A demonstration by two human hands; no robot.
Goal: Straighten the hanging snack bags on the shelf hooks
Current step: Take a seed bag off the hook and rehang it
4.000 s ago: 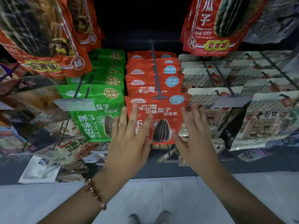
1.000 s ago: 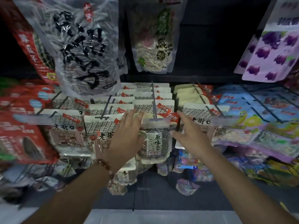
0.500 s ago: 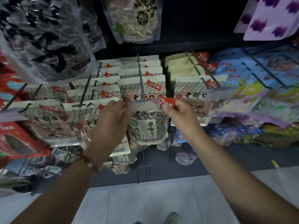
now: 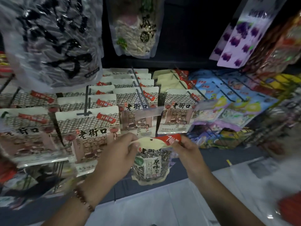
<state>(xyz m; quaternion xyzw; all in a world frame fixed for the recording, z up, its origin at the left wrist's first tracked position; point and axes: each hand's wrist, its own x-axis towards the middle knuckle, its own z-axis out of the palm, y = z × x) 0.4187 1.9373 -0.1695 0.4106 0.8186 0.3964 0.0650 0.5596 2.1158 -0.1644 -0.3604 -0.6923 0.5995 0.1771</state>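
Off the hook point(image 4: 140, 97) now: seed bag point(image 4: 150, 160) between hands point(image 4: 153, 154).

The left hand point(image 4: 114, 158) covers the left top corner of the seed bag point(image 4: 150, 167). The big clear bag point(image 4: 50, 41) is cut off by the top edge. Packets at far right point(image 4: 276, 51) are blurred.

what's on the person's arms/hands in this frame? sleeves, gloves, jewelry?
Both forearms are bare as far as the frame shows: no sleeves and no gloves. The left hand has a bracelet of small round reddish-brown beads at the wrist. The right hand and its wrist show nothing worn; no rings or watch are visible on either.
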